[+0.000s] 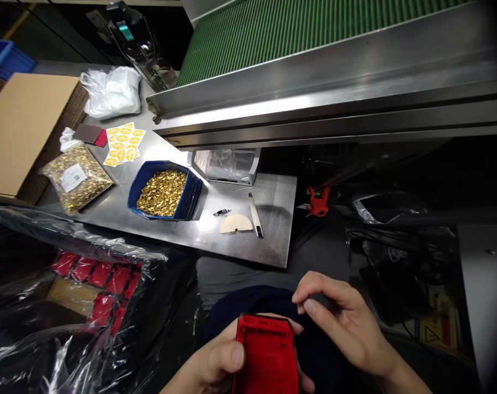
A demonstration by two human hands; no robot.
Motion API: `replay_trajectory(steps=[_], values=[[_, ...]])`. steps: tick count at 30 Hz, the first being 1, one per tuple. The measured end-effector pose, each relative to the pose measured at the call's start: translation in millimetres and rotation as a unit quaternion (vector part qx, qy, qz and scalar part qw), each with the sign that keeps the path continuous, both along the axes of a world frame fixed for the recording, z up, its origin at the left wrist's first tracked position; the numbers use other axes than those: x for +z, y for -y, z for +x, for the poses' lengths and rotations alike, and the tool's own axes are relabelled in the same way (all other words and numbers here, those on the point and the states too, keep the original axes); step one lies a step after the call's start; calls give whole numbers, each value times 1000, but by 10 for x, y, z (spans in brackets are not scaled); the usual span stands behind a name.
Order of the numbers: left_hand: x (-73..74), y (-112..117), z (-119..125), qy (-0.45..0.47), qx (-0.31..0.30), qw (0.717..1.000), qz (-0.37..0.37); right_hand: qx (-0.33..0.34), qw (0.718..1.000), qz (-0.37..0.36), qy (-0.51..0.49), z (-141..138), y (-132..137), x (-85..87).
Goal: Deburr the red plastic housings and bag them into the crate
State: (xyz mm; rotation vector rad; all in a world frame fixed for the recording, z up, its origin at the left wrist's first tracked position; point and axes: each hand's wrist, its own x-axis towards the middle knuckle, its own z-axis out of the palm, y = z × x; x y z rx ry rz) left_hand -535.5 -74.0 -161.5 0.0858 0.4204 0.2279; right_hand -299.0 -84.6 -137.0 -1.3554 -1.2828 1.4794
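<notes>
My left hand grips a red plastic case low in the middle of the view, over my lap, thumb on its left edge. My right hand hovers just right of the case with thumb and forefinger pinched together; whatever is between them is too small to make out. Ahead on the steel table stands a blue tub full of small gold parts.
A clear bag of gold parts, a sheet of yellow stickers, a cardboard box and a white plastic bag lie at left. A beige half-disc and thin tool lie nearby. Red cases fill a plastic-lined bin. A green conveyor runs behind.
</notes>
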Motion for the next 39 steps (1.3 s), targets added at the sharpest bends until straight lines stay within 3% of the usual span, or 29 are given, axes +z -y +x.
replay_trajectory(steps=[6,14,20,26,31,33,36,39], values=[[-43,20,-16,1,-22,1000,22,68,997,-33,-26,-173,-79,83],[-40,34,-1,18,4,1000,22,24,999,-33,-12,-140,-2,1],[-25,26,-17,4,-20,999,30,67,997,-28,-26,-180,-19,59],[-19,34,-1,17,0,1000,13,-41,999,-11,5,-104,13,-10],[-40,44,-23,8,-9,999,31,88,995,-28,-28,-183,-63,54],[-40,45,-31,0,0,999,41,98,995,5,-12,-188,-41,40],[-28,33,-12,1,19,999,39,0,995,84,44,-69,67,-51],[-30,22,33,1,33,999,20,-106,986,69,111,100,138,-129]])
